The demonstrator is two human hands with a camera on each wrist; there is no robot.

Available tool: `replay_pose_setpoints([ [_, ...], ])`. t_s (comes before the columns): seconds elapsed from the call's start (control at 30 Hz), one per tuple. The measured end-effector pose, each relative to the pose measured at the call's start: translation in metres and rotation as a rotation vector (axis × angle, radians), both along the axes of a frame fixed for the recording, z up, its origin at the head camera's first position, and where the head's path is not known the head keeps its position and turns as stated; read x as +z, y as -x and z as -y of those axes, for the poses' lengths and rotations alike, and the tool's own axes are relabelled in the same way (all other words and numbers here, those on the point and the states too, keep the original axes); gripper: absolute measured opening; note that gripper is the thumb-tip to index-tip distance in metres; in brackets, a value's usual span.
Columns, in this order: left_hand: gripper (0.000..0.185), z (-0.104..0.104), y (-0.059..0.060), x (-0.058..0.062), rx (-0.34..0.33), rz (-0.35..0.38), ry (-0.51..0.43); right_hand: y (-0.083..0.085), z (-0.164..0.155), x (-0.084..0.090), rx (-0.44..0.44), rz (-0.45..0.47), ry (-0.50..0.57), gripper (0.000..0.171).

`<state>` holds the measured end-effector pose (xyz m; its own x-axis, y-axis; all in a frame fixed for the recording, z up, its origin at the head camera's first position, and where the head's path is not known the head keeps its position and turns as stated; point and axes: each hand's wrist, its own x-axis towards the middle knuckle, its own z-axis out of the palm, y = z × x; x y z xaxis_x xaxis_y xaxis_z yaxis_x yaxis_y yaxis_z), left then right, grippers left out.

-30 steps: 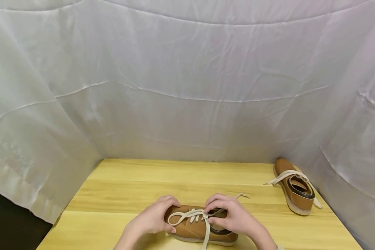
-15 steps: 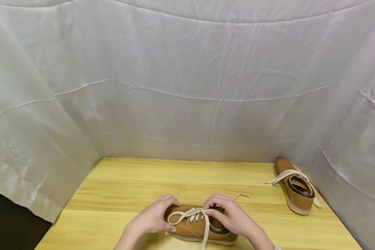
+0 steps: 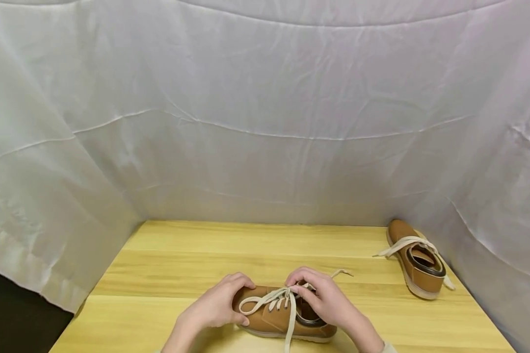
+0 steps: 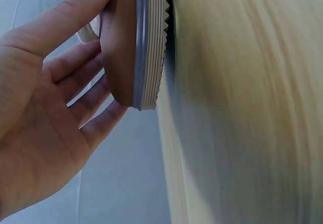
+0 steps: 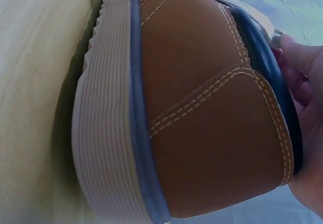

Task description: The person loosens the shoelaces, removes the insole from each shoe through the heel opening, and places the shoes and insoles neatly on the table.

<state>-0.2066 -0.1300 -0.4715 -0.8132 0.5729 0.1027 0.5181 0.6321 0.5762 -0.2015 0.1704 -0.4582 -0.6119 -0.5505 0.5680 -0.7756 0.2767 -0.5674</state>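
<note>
A light wooden table [image 3: 181, 264] stands enclosed on three sides by a creased white cloth backdrop [image 3: 265, 122]; at the lower left of the head view, a dark gap shows beneath the cloth's hem.

The near shoe [image 3: 269, 318], tan with a pale ribbed sole, rests sole-down at the table's front edge, midway along it, its toe toward the person's left. Its opening, lined with a dark collar, holds nothing that can be seen. A cream lace [image 3: 290, 318] runs through the eyelets; one strand hangs down the near side of the shoe, another trails onto the table behind the right hand.

The left hand [image 3: 214, 309] cups the toe of the near shoe, thumb on the near side and fingers [image 4: 83, 103] curved over the far side; the left wrist view shows the thumb pressed against the upper just above the sole. The right hand [image 3: 324, 299] lies over the tongue and collar, its fingers [image 3: 301, 279] bent together and pinching the lace at the top eyelets.

A second shoe [image 3: 417, 262] of the same kind sits well to the right of the near shoe, at the table's far right corner beside the backdrop, its lace loose across the upper. Nothing lies between the two shoes.
</note>
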Motion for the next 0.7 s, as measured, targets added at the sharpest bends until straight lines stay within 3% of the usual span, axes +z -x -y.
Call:
replay_pose_setpoints([
  [0.27,0.066,-0.001,0.000,0.000,-0.006,0.002,-0.010,0.003,0.002,0.002,-0.040,0.017,-0.023,0.011],
  [0.43,0.066,-0.001,0.000,0.000,-0.005,-0.002,-0.009,0.007,0.002,0.002,-0.057,0.030,-0.018,0.015],
  [0.7,0.066,0.000,-0.001,0.000,0.001,-0.002,-0.020,0.011,0.003,0.004,-0.032,0.177,0.012,0.016],
])
